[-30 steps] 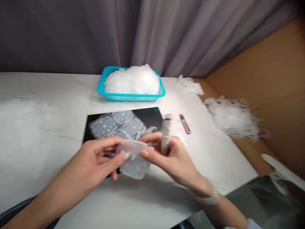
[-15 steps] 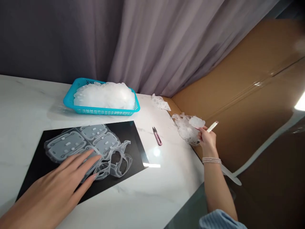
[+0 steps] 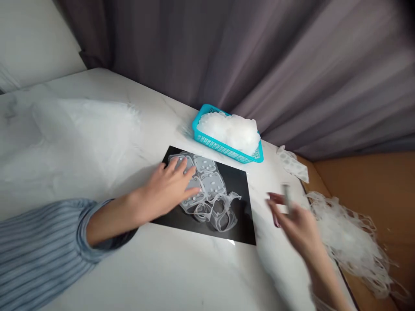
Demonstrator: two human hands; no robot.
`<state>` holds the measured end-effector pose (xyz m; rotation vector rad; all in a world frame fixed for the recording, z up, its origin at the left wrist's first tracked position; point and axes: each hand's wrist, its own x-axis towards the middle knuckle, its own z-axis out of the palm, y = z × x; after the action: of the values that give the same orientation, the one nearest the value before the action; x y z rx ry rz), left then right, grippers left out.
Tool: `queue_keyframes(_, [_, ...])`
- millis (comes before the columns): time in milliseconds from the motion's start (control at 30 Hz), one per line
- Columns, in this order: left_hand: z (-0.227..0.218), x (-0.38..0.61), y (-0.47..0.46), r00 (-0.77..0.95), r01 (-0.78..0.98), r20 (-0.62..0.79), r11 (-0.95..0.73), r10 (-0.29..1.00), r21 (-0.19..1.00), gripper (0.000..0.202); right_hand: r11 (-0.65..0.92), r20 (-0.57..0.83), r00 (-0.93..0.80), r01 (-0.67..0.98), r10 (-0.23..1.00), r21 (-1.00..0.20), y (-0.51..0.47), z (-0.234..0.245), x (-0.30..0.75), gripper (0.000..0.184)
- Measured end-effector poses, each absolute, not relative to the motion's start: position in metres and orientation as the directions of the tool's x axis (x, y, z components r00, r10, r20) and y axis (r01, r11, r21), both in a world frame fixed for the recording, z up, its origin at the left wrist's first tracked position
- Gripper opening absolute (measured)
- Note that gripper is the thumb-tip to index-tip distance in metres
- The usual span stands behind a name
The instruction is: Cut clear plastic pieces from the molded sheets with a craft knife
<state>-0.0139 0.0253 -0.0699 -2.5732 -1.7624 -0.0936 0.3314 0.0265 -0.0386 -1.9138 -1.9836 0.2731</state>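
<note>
My left hand (image 3: 170,185) lies with fingers spread on a translucent moulded silicone sheet (image 3: 212,183) with several rounded panels. Beside that sheet, loose frame-like offcuts (image 3: 223,214) curl on the black mat (image 3: 238,181). My right hand (image 3: 300,224), smeared by motion, is to the right of the mat above the white tabletop. A slim pale-handled tool (image 3: 285,196) stands up between its fingers; its working end cannot be made out. The pink snips (image 3: 276,221) lie on the table, mostly hidden behind the right hand.
Behind the mat stands a blue basket (image 3: 223,150) heaped with white translucent pieces (image 3: 228,129). Stringy offcuts (image 3: 352,239) pile up at the right by a cardboard wall (image 3: 366,181). A clear plastic sheet (image 3: 78,142) covers the left tabletop. Perforated scrap (image 3: 293,164) lies at back right.
My right hand has come back left from the scrap pile, and the white piece it held is gone from it. The view has swung left. My left hand stays on the silicone sheet.
</note>
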Motion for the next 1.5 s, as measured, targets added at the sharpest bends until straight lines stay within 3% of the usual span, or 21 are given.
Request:
queue_keyframes(67, [-0.078,-0.025,0.04,0.277,0.96,0.085,-0.279,0.957,0.009,0.058,0.151,-0.058,-0.193,0.893,0.979,-0.423,0.023,-0.047,0.277,0.048])
queue_keyframes(133, [-0.088,-0.034,0.049,0.24,0.97,0.083,-0.241,0.967,0.008,0.063,0.217,-0.109,-0.285,0.885,0.952,-0.413,0.009,-0.056,0.243,0.058])
queue_keyframes(200, [-0.095,-0.039,0.053,0.244,0.97,0.086,-0.245,0.966,0.0,0.066,0.293,-0.088,-0.348,0.879,0.933,-0.376,-0.009,-0.064,0.231,0.051])
queue_keyframes(300, [-0.093,-0.041,0.05,0.297,0.955,0.14,-0.297,0.945,-0.024,0.062,0.429,-0.078,-0.487,0.825,0.87,-0.367,-0.028,-0.074,0.242,0.021])
queue_keyframes(433, [-0.08,-0.035,0.041,0.376,0.927,0.2,-0.37,0.905,-0.068,0.042,0.558,-0.05,-0.588,0.788,0.807,-0.261,-0.024,-0.072,0.279,0.028])
queue_keyframes(533, [-0.072,-0.024,0.029,0.369,0.929,0.167,-0.361,0.914,-0.078,0.033,0.488,-0.034,-0.5,0.855,0.865,-0.175,-0.011,-0.055,0.313,0.024])
queue_keyframes(600, [-0.066,-0.016,0.017,0.369,0.929,0.116,-0.362,0.922,-0.072,0.035,0.357,-0.11,-0.398,0.894,0.911,-0.272,-0.005,-0.042,0.334,0.019])
queue_keyframes(700, [-0.057,-0.004,-0.003,0.377,0.919,0.069,-0.364,0.924,-0.153,0.037,0.011,-0.197,-0.157,0.808,0.968,-0.59,0.0,-0.03,0.356,0.029])
queue_keyframes(767, [-0.054,0.003,-0.016,0.397,0.897,0.079,-0.368,0.914,-0.246,0.033,-0.192,-0.181,0.077,0.568,0.981,-0.801,0.003,-0.029,0.359,0.033])
queue_keyframes(867, [-0.064,0.017,-0.035,0.469,0.861,0.137,-0.417,0.873,-0.291,0.032,-0.192,-0.147,0.203,0.228,0.968,-0.955,0.01,-0.032,0.337,0.04])
queue_keyframes(967, [-0.086,0.033,-0.05,0.492,0.866,0.19,-0.456,0.85,-0.203,0.055,-0.154,-0.162,-0.04,0.142,0.986,-0.978,0.02,-0.036,0.29,0.061])
queue_keyframes(1067, [-0.101,0.042,-0.056,0.434,0.899,0.145,-0.417,0.889,-0.135,0.069,-0.187,-0.214,-0.249,0.126,0.945,-0.974,0.029,-0.045,0.243,0.071])
queue_keyframes(1167, [-0.101,0.042,-0.054,0.438,0.898,0.121,-0.425,0.891,-0.117,0.069,-0.119,-0.18,-0.317,0.2,0.931,-0.972,0.035,-0.059,0.214,0.053])
queue_keyframes(1300, [-0.092,0.037,-0.051,0.467,0.884,0.112,-0.458,0.877,-0.1,0.067,0.072,-0.104,-0.38,0.421,0.919,-0.904,0.037,-0.074,0.209,0.021])
queue_keyframes(1500, [-0.091,0.036,-0.05,0.474,0.88,0.096,-0.466,0.875,-0.095,0.067,0.372,0.047,-0.555,0.49,0.831,-0.788,0.028,-0.08,0.223,0.02])
